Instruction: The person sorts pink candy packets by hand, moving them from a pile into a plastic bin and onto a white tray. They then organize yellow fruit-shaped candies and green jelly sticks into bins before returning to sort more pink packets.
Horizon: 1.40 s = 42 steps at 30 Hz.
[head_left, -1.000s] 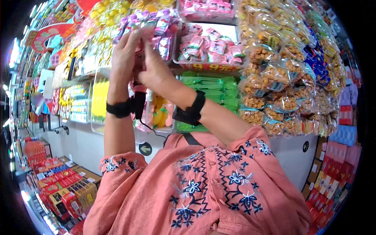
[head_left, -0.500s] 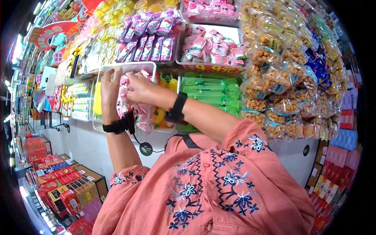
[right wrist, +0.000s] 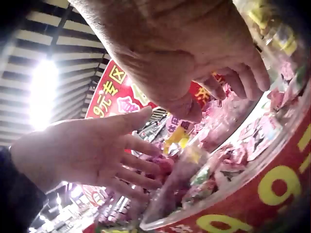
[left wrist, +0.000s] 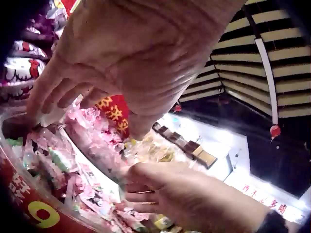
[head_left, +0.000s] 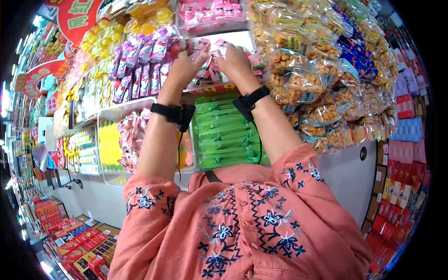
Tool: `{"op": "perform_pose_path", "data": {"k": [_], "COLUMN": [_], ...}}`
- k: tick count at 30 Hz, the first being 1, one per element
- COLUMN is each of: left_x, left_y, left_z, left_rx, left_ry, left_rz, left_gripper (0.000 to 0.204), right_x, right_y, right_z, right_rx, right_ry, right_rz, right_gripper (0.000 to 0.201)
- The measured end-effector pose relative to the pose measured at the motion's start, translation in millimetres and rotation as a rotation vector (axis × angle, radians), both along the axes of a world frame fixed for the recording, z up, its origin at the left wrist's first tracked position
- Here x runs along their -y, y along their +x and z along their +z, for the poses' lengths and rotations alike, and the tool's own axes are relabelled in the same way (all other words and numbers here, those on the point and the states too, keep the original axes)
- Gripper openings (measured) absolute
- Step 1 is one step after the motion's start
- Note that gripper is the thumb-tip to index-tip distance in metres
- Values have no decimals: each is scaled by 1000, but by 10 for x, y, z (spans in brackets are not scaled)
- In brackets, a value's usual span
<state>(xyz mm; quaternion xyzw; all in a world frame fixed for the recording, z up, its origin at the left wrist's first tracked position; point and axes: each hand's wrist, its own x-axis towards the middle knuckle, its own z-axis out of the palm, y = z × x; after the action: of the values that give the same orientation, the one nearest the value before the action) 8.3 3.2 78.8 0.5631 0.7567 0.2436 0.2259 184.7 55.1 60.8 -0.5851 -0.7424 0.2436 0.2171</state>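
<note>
Both hands are over a clear bin [right wrist: 228, 191] of small pink-wrapped packets [left wrist: 97, 189], which has a red price strip along its front. My left hand [head_left: 185, 70] reaches to the bin's left end, its fingers extended and spread among the nearest packets. Toward the bin's right part, my right hand [head_left: 234, 63] hovers close over the packets with its fingers loosely bent. No packet shows gripped in either hand. Lower left of the hands stands another clear bin [head_left: 105, 163], holding similar pink packets [head_left: 133, 135] beside yellow ones; my left forearm partly covers its right side.
Purple packets [head_left: 140, 79] stand in rows to the left. Green packages [head_left: 228, 135] lie below the hands. Bagged brown snacks [head_left: 322, 112] are heaped on the right. A further bin of pink packets [head_left: 212, 14] sits behind. Red boxes [head_left: 77, 247] are stacked at lower left.
The hands were close together over the purple packets, then lowered and parted over the lower bin of pink packets. Now they have moved up and right to the bin with the price strip.
</note>
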Motion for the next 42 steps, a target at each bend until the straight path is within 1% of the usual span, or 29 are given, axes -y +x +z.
{"op": "perform_pose_path", "data": {"k": [1, 3, 7, 10, 13, 16, 19, 20, 23, 24, 26, 27, 29, 30, 33, 34, 36, 38, 39, 41, 42], "left_x": [-97, -145, -174, -257, -321, -348, -345, -344, -326, -319, -284, -280, -284, -286, -312, -296, -256, -254, -255, -261, -297], "left_y": [12, 110, 170, 141, 161, 156, 116, 121, 145, 172, 261, 280, 270, 252, 165, 177, 190, 222, 247, 294, 236], "left_z": [-75, -225, -335, -488, -547, -562, -611, -634, -744, -775, -699, -662, -597, -602, -662, -666, -664, -661, -650, -625, -815], "left_rx": [27, -98, -205, -219, -219, -198, -205, -227, -221, -203, -245, -269, -147, -86, -89, -137, -115, -113, -113, -113, -120], "left_ry": [-72, -48, -173, -210, -253, -261, -230, -239, -210, -189, -244, -273, -246, -233, -237, -268, -276, -280, -284, -293, -225], "left_rz": [-18, 43, 67, 59, 21, 20, 16, 9, 11, 16, 50, 67, 119, 145, 46, 29, 35, 42, 65, 106, 68], "left_gripper": [93, 98, 102, 103, 104, 105, 107, 107, 108, 108, 107, 106, 105, 104, 104, 104, 103, 98, 99, 102, 94], "right_x": [-4, 27, -21, -43, -59, -198, -266, -284, -139, -175, -294, -269, -203, -221, -235, -236, -205, -219, -242, -356, -385], "right_y": [31, 51, 132, 155, 89, 71, -47, -57, -54, -11, 85, 83, 58, 32, -50, -43, -3, -29, -32, -78, -98], "right_z": [-1, -36, -195, -199, -265, -356, -478, -516, -312, -388, -596, -556, -482, -528, -618, -604, -554, -569, -589, -805, -885], "right_rx": [64, 191, 280, 268, 275, 81, 25, 20, 139, 121, 85, 110, 158, 146, 112, 104, 75, 40, 24, -26, -51], "right_ry": [-19, -64, -97, -190, -123, -222, -238, -237, -184, -211, -260, -264, -272, -257, -242, -248, -246, -251, -253, -225, -213], "right_rz": [-14, -35, -9, -59, -157, -132, -64, -44, -188, -188, -181, -179, -175, -181, -177, -162, -141, -161, -173, -188, -196], "right_gripper": [49, 52, 55, 56, 57, 64, 68, 70, 69, 68, 68, 68, 68, 69, 72, 73, 76, 77, 77, 77, 77]}}
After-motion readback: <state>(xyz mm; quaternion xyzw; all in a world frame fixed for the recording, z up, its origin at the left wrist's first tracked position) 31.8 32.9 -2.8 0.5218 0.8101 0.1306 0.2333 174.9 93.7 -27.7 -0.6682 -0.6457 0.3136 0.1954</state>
